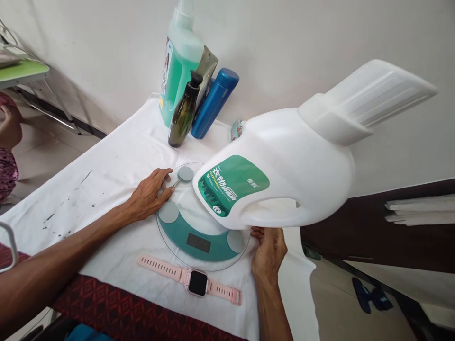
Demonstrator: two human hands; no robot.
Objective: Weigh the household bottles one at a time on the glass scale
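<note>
- Glass digital scale [192, 229] lay flat on the white-clothed table [121, 151], near its front edge.
- Pale, plain wall [302, 47] rose behind.
- Light floor [341, 284] showed on both sides.
- Table cloth lay creased, dark-marked at left, with red patterned fabric [124, 303] along the near side.
- Green-topped folding table [21, 71] stood far left, near part of another person [9, 130].
- White detergent jug [295, 156], green-labelled, stood over the scale's plate, apparently on it.
- Green-liquid bottle [181, 71], blue bottle [215, 104] and dark pump bottle [185, 111] clustered by the wall.
- Left hand [147, 194] touched the scale's left rim, thumb and fingers parted, not clenched.
- Right hand [268, 253] met the right rim, fingers bent; whether it gripped, I couldn't tell.
- Pink-strapped smartwatch [198, 282] lay just before the scale.
- Dark blue slippers [362, 294] rested on the floor at right.
</note>
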